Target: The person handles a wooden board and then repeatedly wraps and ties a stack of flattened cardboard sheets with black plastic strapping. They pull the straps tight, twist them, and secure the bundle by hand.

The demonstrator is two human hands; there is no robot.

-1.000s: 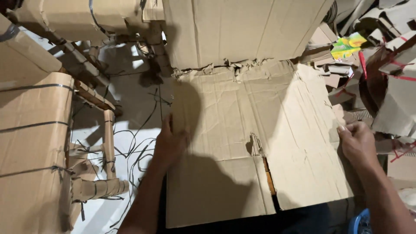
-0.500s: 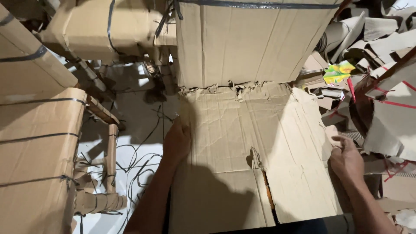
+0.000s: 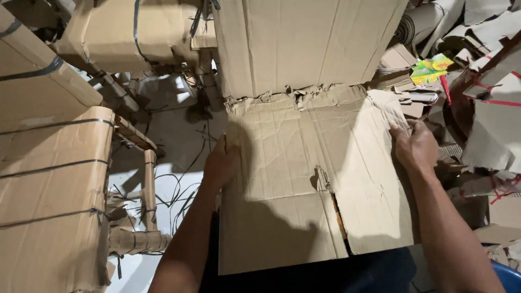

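Cardboard sheet (image 3: 304, 179) flat in the middle, creased and wrinkled, held at both side edges. Left hand (image 3: 221, 163) clamped on the sheet's left edge, fingers curled under and out of sight, palm against the board. Right hand (image 3: 415, 146) gripping the right edge further from the body, thumb on top, fingers wrapped round the rim. Torn, ragged far edge where the sheet meets an upright panel (image 3: 309, 43) of the same board, standing tilted toward the far side. Slit (image 3: 337, 217) running from near the sheet's middle toward the near edge, right of centre, with a small raised tear at its far end. Near edge resting over dark trousers (image 3: 374, 271).

Left: strapped bales (image 3: 51, 201) of flattened cardboard, bound with dark bands, one stacked near and another (image 3: 38, 70) behind it. Between bales and sheet: cardboard tubes (image 3: 147, 195), one upright and one lying at its foot, and loose black strapping (image 3: 173, 190) tangled on the pale floor (image 3: 168, 125). Far left: another banded bundle (image 3: 125, 32).

Right: heap of scrap board (image 3: 488, 125) with red tape lines, a bright yellow-green packet (image 3: 431, 68) lying on top further back. Blue rim (image 3: 507, 276) at the near right corner, kind not clear.
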